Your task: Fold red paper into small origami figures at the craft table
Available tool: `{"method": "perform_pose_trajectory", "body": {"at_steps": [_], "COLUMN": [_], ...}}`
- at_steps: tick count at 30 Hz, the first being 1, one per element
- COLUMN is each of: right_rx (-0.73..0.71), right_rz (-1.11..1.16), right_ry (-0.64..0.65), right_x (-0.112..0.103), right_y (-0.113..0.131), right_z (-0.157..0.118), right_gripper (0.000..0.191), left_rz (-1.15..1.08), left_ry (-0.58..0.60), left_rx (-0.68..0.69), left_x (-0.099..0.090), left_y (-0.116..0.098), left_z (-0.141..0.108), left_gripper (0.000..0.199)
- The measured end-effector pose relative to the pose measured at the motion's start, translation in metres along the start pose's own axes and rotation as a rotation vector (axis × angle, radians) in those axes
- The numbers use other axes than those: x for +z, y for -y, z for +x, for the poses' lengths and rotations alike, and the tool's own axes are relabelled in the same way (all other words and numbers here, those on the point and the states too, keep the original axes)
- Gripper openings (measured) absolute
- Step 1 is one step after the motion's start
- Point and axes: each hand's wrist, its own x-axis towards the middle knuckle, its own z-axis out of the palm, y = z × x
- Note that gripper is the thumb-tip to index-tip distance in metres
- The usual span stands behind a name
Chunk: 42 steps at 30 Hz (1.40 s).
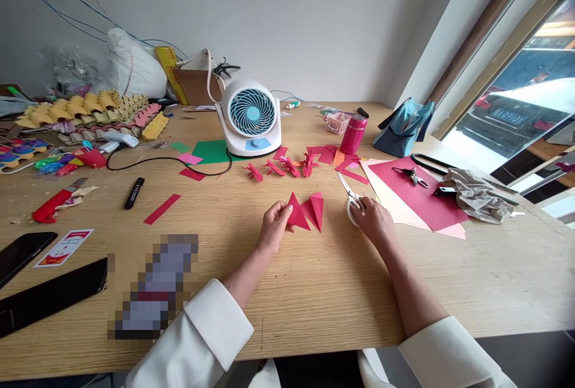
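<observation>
Between the thumb and fingers of my left hand (275,224) is a folded red paper triangle (297,213). Just to its right lies another folded red paper piece (315,208), very close to the first. My right hand (374,217) is closed on the white handles of a pair of scissors (354,196), whose blades point away from me and slightly left. Beyond my hands stands a row of several small red folded-paper figures (290,166). Red paper strips (353,173) lie past the scissors' tips.
A white fan (250,118) stands at the back, near a pink-red canister (354,134). On the right, keys (411,176) rest on a large red sheet (404,196). A black marker (134,193), a red strip (162,209) and phones (54,295) lie to the left.
</observation>
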Motion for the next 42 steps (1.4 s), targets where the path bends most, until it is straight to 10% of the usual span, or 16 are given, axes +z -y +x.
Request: {"method": "perform_pose_trajectory", "body": {"at_steps": [42], "right_rx": [0.176], "right_rz": [-0.223], "right_ry": [-0.025], "right_x": [0.009], "right_y": [-0.025], "right_z": [0.006], "right_gripper": [0.029], "left_rz": [0.004], "left_ry": [0.024], "left_rx": [-0.075], "left_x": [-0.009], "left_y": [0.006], "left_z": [0.007], "left_gripper": [0.034]}}
